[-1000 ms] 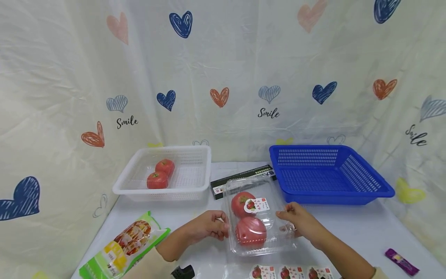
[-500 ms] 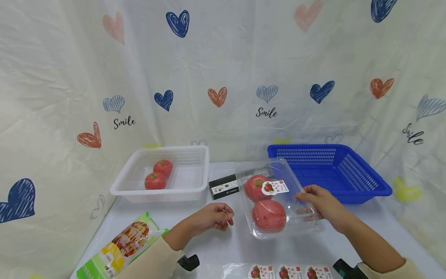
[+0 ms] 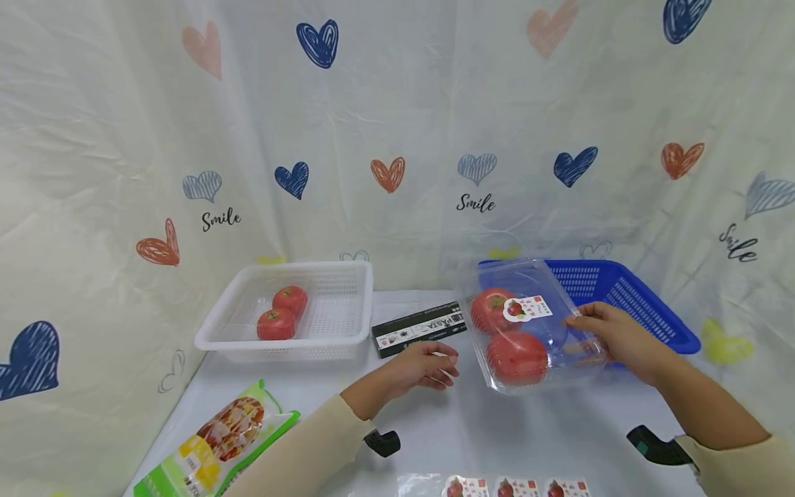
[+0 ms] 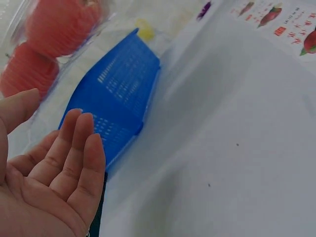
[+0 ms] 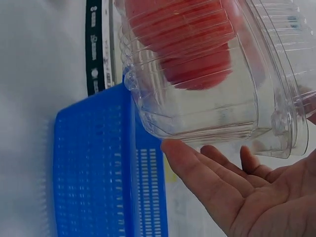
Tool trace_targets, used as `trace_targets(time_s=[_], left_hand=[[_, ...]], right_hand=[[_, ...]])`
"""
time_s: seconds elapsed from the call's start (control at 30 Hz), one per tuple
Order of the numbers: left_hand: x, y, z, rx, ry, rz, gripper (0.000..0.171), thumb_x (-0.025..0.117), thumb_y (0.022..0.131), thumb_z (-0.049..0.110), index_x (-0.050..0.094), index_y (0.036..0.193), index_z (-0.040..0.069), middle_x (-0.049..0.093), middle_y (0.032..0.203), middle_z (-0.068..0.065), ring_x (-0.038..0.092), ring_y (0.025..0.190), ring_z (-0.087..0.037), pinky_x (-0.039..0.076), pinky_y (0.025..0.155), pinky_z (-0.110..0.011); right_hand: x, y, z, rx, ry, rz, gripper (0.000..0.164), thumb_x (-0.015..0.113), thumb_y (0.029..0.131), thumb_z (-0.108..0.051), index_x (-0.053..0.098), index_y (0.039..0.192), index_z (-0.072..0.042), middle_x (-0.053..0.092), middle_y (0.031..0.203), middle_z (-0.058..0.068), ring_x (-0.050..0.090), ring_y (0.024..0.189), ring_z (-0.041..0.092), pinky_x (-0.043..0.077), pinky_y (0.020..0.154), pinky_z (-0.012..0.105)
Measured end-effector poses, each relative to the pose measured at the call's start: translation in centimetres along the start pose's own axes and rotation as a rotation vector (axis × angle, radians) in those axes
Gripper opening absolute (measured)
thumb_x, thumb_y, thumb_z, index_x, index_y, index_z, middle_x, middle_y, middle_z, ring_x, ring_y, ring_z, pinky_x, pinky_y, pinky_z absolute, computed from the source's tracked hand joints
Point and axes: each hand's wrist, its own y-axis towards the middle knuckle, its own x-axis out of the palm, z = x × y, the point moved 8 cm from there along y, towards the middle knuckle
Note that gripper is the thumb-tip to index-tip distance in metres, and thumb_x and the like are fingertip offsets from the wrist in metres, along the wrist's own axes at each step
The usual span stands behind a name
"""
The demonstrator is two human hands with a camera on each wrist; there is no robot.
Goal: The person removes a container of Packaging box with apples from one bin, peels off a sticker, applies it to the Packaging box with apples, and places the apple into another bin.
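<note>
Label on tomato box, done. Box held up at blue basket, seemingly not in yet. Right hand pinches its edge; left hand holds nothing, thumb apart from fingers. White basket's box: no label visible.

A green bag is lying at the near left of the table. Farther off, near the middle, a pasta box is lying slantwise. A heart-printed curtain is hanging behind. A purple item is showing at right.
</note>
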Motion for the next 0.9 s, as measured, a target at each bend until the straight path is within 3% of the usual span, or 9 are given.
trace_targets(time_s=[0.27,0.47,0.67,0.77,0.9], left_hand=[[1.1,3.3,0.6,-0.019,-0.045,0.077,0.033,0.068,0.092,0.023,0.061,0.120,0.006,0.071,0.098,-0.013,0.070,0.085,-0.025,0.057,0.074,-0.038],[2.0,6.1,0.6,-0.035,-0.052,0.147,0.036,0.068,0.092,0.017,0.058,0.122,0.001,0.071,0.099,-0.017,0.070,0.080,-0.024,0.057,0.068,-0.035],[3.1,8.4,-0.2,-0.033,-0.118,0.197,0.033,0.072,0.090,0.022,0.060,0.116,0.006,0.070,0.102,-0.020,0.070,0.081,-0.028,0.057,0.067,-0.037],[3.6,9.0,-0.7,-0.029,-0.140,0.239,0.032,0.074,0.088,0.024,0.061,0.113,0.008,0.071,0.095,-0.017,0.070,0.078,-0.027,0.058,0.067,-0.039],[3.9,9.4,-1.1,-0.017,-0.156,0.296,0.027,0.075,0.087,0.022,0.062,0.107,0.009,0.072,0.086,-0.012,0.070,0.071,-0.024,0.058,0.063,-0.037]], right_hand=[[-3.3,1.4,0.9,0.004,0.014,-0.027,0.062,0.048,0.101,-0.044,0.036,0.134,0.008,0.047,0.129,0.026,0.064,0.100,0.029,0.054,0.080,0.041],[-5.5,2.6,2.2,0.003,0.035,-0.038,0.069,0.042,0.103,-0.045,0.031,0.139,0.013,0.040,0.138,0.033,0.067,0.101,0.030,0.054,0.081,0.045],[-7.2,3.7,3.7,0.021,0.034,-0.019,0.074,0.040,0.103,-0.046,0.026,0.141,0.016,0.036,0.140,0.036,0.066,0.103,0.034,0.054,0.082,0.047],[-8.0,4.1,4.6,0.043,0.049,-0.020,0.075,0.040,0.103,-0.046,0.024,0.141,0.017,0.043,0.136,0.031,0.066,0.102,0.034,0.053,0.083,0.048],[-9.5,4.7,5.5,0.060,0.067,-0.008,0.078,0.041,0.102,-0.047,0.022,0.142,0.017,0.057,0.123,0.012,0.068,0.098,0.029,0.053,0.082,0.050]])
